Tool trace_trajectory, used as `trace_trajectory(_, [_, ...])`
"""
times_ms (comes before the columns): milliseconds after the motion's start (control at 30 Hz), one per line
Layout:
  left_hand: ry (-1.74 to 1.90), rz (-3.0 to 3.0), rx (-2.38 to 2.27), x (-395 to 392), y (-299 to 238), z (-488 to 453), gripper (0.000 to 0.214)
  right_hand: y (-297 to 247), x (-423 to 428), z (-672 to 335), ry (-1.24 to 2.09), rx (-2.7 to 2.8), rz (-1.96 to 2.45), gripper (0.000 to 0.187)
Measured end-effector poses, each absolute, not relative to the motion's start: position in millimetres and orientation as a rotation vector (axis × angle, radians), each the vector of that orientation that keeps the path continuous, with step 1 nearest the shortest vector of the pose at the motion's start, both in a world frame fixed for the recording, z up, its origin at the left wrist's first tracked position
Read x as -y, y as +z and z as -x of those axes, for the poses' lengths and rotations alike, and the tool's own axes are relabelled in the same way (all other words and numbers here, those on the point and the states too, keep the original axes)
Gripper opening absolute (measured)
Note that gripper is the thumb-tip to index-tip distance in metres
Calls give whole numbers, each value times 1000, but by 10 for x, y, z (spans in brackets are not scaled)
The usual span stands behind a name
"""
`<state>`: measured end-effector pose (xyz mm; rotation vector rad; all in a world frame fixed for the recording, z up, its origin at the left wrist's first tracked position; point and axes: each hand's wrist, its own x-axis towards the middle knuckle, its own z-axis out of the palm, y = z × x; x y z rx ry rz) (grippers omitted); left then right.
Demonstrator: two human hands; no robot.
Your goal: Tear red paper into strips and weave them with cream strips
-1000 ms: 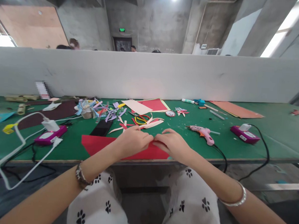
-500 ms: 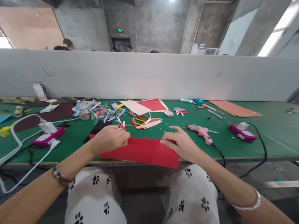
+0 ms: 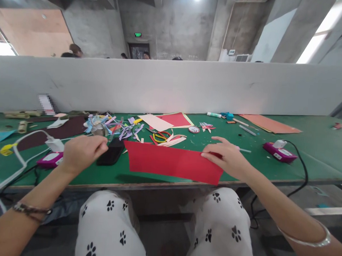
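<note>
My right hand [image 3: 228, 155] pinches the upper edge of a red paper strip [image 3: 169, 162] between thumb and forefinger, near its right end. The strip slopes down to the right in front of the table's front edge, its left end free. Apart from it, my left hand [image 3: 85, 152] is closed in a loose fist; whatever its fingers may hold is hidden. Just right of that fist a black phone [image 3: 111, 152] lies on the table. Beyond the strip are scissors with yellow-and-red handles [image 3: 160, 136] among pale paper strips [image 3: 173, 141].
Purple power sockets [image 3: 280, 152] with a plug and cable stand at right; another purple socket [image 3: 48, 159] is partly behind my left hand. Paper scraps [image 3: 128, 129], red sheets [image 3: 177, 120], a glue stick [image 3: 214, 114] and orange sheets [image 3: 270, 123] lie further back before a white partition [image 3: 172, 86].
My left hand has come off the red paper and moved left, uncovering the phone. The right hand has carried the paper right and slightly up, now hiding most of the pink glue gun.
</note>
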<state>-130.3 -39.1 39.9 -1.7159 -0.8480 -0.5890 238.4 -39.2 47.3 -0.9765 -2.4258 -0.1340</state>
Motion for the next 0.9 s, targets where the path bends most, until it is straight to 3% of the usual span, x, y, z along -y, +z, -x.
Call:
trace_trajectory(100, [-647, 1910, 848, 460, 425, 951, 25, 463, 425, -2243, -228, 2447, 818, 28])
trace_trajectory(167, [-528, 2039, 795, 487, 431, 699, 32, 479, 429, -2158, -321, 2443, 717, 30])
trace_trajectory(233, [-425, 2093, 750, 487, 421, 520, 26, 508, 414, -2127, -476, 2428, 649, 32])
trace_trajectory(367, [-362, 2036, 658, 437, 314, 398, 25, 491, 364, -2212, -898, 2362, 641, 31])
trace_trajectory(467, [-335, 2109, 659, 416, 106, 363, 20, 285, 336, -2286, -1036, 2349, 688, 27])
trace_trajectory(700, [-282, 2462, 740, 377, -502, 244, 10, -448, 357, -2190, -553, 2707, 987, 10])
trace_trajectory(900, [-346, 2568, 793, 198, -567, 315, 29, -395, 229, -2093, -39, 2715, 1121, 23])
